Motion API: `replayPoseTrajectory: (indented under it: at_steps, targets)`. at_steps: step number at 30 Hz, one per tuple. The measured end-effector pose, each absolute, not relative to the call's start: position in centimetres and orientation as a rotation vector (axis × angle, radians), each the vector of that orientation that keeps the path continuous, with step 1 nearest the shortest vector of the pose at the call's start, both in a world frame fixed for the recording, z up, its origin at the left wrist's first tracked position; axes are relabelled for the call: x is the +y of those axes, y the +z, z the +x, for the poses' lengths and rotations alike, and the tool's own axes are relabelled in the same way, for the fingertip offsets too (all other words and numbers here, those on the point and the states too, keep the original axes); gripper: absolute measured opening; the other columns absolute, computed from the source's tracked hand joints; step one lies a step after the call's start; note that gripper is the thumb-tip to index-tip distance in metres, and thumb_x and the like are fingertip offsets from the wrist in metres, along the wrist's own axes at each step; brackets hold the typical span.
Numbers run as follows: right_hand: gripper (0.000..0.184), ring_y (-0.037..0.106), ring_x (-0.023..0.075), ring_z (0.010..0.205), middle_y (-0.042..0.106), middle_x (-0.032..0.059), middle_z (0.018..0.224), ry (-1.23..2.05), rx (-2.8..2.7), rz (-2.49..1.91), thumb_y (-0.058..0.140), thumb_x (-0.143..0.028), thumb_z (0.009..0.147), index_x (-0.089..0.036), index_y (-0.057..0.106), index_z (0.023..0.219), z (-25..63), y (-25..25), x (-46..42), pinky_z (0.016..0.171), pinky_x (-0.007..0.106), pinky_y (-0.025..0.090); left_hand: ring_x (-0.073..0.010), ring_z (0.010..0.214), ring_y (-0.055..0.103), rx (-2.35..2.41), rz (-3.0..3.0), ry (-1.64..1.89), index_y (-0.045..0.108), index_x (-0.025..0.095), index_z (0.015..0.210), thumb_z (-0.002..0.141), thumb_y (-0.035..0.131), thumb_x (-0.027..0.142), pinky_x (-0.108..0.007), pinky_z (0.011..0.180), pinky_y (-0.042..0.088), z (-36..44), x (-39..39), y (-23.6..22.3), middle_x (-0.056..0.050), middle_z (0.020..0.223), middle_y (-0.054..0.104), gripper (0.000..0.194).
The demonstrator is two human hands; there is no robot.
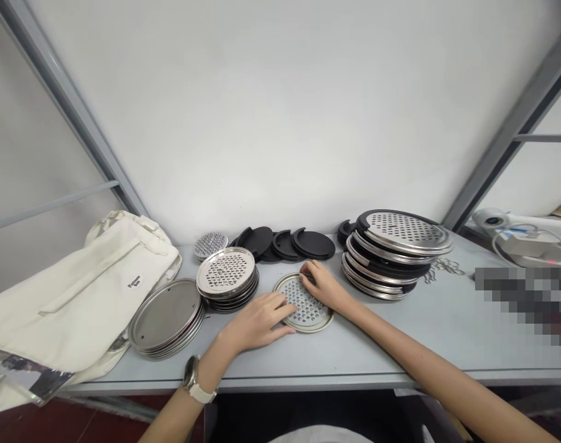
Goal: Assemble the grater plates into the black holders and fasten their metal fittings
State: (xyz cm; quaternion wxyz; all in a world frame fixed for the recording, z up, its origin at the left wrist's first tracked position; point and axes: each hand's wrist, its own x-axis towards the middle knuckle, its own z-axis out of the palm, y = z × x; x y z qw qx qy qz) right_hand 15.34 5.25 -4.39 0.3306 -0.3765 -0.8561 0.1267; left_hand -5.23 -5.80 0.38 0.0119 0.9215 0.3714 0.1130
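- We face a white wall point(271, 111) past the desk point(335, 357)
- Grey metal posts point(72, 101) flank its far corners
- Below its near-left corner, we see red floor point(90, 423)

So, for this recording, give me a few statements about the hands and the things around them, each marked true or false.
1. The left hand and right hand are both at one grater plate. True.
2. The watch is on the right wrist. False: the watch is on the left.
3. The tallest stack stands right of that plate. True.
4. The black discs lie along the near edge. False: the black discs lie towards the wall.
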Motion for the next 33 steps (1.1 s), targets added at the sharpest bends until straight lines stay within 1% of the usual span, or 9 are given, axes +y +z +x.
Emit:
replayPoseTrajectory:
  at_steps: [3,7,14,18,21,23,26,29,33]
  targets:
    - [0.007,0.052,0.0202,0.083,0.054,0.0063,0.086,0.241,-2.200,-1.108,0.043,-0.020,0.087,-0.019,0.049,0.086,15.6,-4.5,5.5,0.076,0.033,0.044,-0.0182,0.090,0.050,1.161,2.890,0.350,0.053,0.020,0.111,0.094,0.042,0.022,-0.030,0.079,0.042,-5.3,-5.8,0.4,-0.006,0.096,0.051,0.020]
    - [0.008,0.053,0.0207,0.081,0.054,0.0065,0.084,0.201,-2.174,-1.181,0.042,-0.019,0.087,-0.019,0.049,0.088,15.9,-4.3,5.5,0.073,0.032,0.043,-0.0191,0.091,0.049,1.170,2.920,0.327,0.054,0.019,0.106,0.089,0.038,0.007,-0.032,0.081,0.041,-5.4,-5.7,0.4,-0.006,0.096,0.051,0.025]
    - [0.008,0.053,0.0223,0.078,0.054,0.0084,0.081,0.116,-2.142,-1.312,0.043,-0.020,0.087,-0.019,0.048,0.081,16.2,-4.0,5.0,0.067,0.032,0.041,-0.0193,0.087,0.048,1.362,2.894,0.329,0.050,0.017,0.092,0.086,0.036,0.001,-0.033,0.079,0.041,-5.5,-5.5,0.4,-0.005,0.091,0.052,0.022]
    - [0.024,0.055,0.0232,0.075,0.055,0.0112,0.076,-0.024,-2.130,-1.388,0.041,-0.023,0.089,-0.020,0.047,0.066,16.4,-3.8,5.0,0.063,0.032,0.040,-0.0174,0.085,0.051,1.452,2.775,0.373,0.048,0.018,0.090,0.083,0.033,-0.002,-0.030,0.075,0.043,-5.8,-5.4,0.0,-0.004,0.090,0.052,0.027]
    - [0.036,0.056,0.0194,0.062,0.055,0.0090,0.063,-0.053,-2.134,-1.421,0.040,-0.026,0.091,-0.020,0.046,0.056,16.6,-3.8,5.0,0.056,0.029,0.038,-0.0165,0.087,0.053,1.510,2.686,0.398,0.047,0.019,0.092,0.081,0.032,-0.004,-0.029,0.076,0.044,-6.1,-5.3,-0.3,-0.004,0.094,0.052,0.030]
    - [0.038,0.055,0.0181,0.057,0.053,0.0076,0.055,-0.061,-2.134,-1.435,0.040,-0.027,0.092,-0.020,0.046,0.055,16.6,-3.9,5.0,0.052,0.028,0.036,-0.0163,0.089,0.053,1.515,2.651,0.418,0.047,0.019,0.093,0.080,0.031,-0.005,-0.029,0.078,0.045,-6.2,-5.3,-0.4,-0.004,0.096,0.052,0.031]
    - [0.033,0.056,0.0203,0.060,0.056,0.0102,0.061,-0.086,-2.128,-1.442,0.040,-0.026,0.091,-0.019,0.051,0.062,16.6,-3.6,4.8,0.053,0.029,0.037,-0.0162,0.092,0.054,1.477,2.623,0.466,0.047,0.019,0.097,0.080,0.031,-0.005,-0.030,0.083,0.045,-6.2,-5.2,-0.6,-0.004,0.098,0.052,0.034]
    - [0.020,0.057,0.0234,0.075,0.057,0.0124,0.080,-0.049,-2.191,-1.294,0.041,-0.026,0.091,-0.018,0.054,0.078,16.4,-2.9,4.4,0.065,0.033,0.043,-0.0162,0.095,0.054,1.427,2.610,0.500,0.046,0.020,0.105,0.080,0.029,-0.005,-0.030,0.086,0.045,-6.2,-5.2,-0.8,-0.004,0.102,0.052,0.038]
    - [0.015,0.052,0.0212,0.089,0.053,0.0080,0.095,0.314,-2.406,-0.868,0.045,-0.033,0.091,-0.021,0.052,0.096,15.9,-1.9,3.4,0.082,0.035,0.045,-0.0162,0.095,0.056,1.423,2.578,0.503,0.045,0.021,0.109,0.081,0.028,-0.004,-0.029,0.086,0.046,-6.2,-5.2,-1.0,-0.004,0.104,0.053,0.041]
